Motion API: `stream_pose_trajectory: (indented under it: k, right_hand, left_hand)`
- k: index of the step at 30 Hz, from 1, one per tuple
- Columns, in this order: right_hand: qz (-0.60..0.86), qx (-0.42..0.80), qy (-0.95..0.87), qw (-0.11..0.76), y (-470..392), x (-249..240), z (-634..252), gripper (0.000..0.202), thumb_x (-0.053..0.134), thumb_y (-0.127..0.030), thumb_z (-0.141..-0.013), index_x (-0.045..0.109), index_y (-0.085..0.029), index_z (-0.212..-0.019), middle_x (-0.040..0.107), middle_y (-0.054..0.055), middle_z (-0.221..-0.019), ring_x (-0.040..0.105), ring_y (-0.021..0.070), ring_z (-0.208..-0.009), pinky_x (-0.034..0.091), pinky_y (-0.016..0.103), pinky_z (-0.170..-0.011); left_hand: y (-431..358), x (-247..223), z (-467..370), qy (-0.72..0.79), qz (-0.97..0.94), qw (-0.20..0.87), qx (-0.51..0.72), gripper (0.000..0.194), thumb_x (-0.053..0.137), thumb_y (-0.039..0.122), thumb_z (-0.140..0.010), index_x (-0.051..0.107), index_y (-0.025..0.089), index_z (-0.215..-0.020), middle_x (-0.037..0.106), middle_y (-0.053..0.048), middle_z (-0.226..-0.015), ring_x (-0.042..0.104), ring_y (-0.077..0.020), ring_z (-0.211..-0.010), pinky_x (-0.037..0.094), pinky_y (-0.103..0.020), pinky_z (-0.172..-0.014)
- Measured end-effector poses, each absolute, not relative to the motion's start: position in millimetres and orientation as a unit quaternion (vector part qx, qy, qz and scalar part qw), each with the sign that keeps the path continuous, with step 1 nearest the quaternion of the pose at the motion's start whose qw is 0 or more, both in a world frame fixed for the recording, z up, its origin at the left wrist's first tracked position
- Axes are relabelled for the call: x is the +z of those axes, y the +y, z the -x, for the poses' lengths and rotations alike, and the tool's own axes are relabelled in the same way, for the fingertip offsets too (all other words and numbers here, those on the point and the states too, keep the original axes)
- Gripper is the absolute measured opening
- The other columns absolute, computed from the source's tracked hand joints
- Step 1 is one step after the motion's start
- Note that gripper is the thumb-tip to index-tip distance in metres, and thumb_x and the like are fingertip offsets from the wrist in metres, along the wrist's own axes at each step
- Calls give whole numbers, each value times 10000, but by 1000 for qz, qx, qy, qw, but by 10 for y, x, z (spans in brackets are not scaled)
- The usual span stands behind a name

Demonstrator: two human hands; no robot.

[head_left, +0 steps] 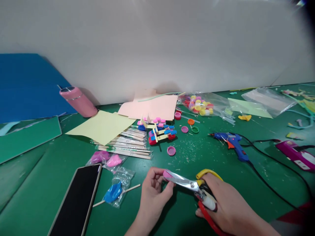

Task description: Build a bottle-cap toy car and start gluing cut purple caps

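Observation:
Near the table's front, my left hand (156, 188) pinches a small pink piece (167, 174) between thumb and fingers; it may be a bottle cap, but its shape is partly covered. My right hand (225, 200) grips scissors (185, 183) with one yellow and one red handle. Their blades point left and reach across the pink piece, slightly parted at the handles. Beyond my hands lies a pink-purple cap ring (171, 150). Small models (161, 132) made of wooden sticks with blue, red and pink round parts stand a little farther back.
To the right lies a blue glue gun (232, 142) with a black cord, beside a purple power strip (296, 154). A phone (76, 200), a bagged blue lump (114, 191) and packed sticks (128, 144) are left. Behind are a bag of coloured caps (199, 105) and a pink tumbler (78, 101).

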State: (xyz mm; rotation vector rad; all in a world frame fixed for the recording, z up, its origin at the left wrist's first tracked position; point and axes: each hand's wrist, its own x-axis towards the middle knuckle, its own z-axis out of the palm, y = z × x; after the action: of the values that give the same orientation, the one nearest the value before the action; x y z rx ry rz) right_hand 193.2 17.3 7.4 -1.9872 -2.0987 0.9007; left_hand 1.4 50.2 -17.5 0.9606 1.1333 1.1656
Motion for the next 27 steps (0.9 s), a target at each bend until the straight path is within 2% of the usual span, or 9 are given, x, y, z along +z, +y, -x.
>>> stream_pose_trajectory:
  k: [9,17,21,23,27]
  right_hand:
    - [643,302,-700,76,208,31,-1970,343,630,-442,-651,492,-211,-864,602,26,-792,543,199,-674,365,279,-576]
    - [652,346,-672,61,195,-2,-1967,256,578,-452,-710,469,-226,-762,609,-3,-691,527,172,-571,323,253,-502]
    - [687,297,-657,89,240,-13,-2031,254,514,-462,-757,454,-221,-812,602,22,-730,543,190,-608,339,272,-524]
    - [691,282,-658,100,253,21,-2055,256,517,-442,-752,438,-222,-855,593,28,-754,544,192,-620,347,276,-530]
    - [657,339,-668,87,208,110,-2033,219,572,-353,-712,419,-241,-822,588,-11,-717,527,163,-581,337,250,-509]
  left_hand:
    - [475,-264,-22,492,-442,558,501,158,641,168,-628,534,181,-744,577,13,-679,574,-121,-599,471,-227,-581]
    - [456,-180,-89,506,-432,516,540,165,640,110,-600,556,179,-726,584,17,-665,567,-116,-620,461,-218,-613]
    - [449,-156,-110,497,-446,517,536,166,639,102,-614,548,183,-726,585,14,-682,566,-117,-638,455,-223,-631]
    - [455,-169,-95,494,-454,517,532,162,627,103,-633,538,185,-741,574,15,-691,562,-117,-643,453,-224,-633]
    - [468,-213,-43,500,-508,485,506,186,604,83,-655,518,189,-782,568,2,-738,561,-129,-707,451,-234,-679]
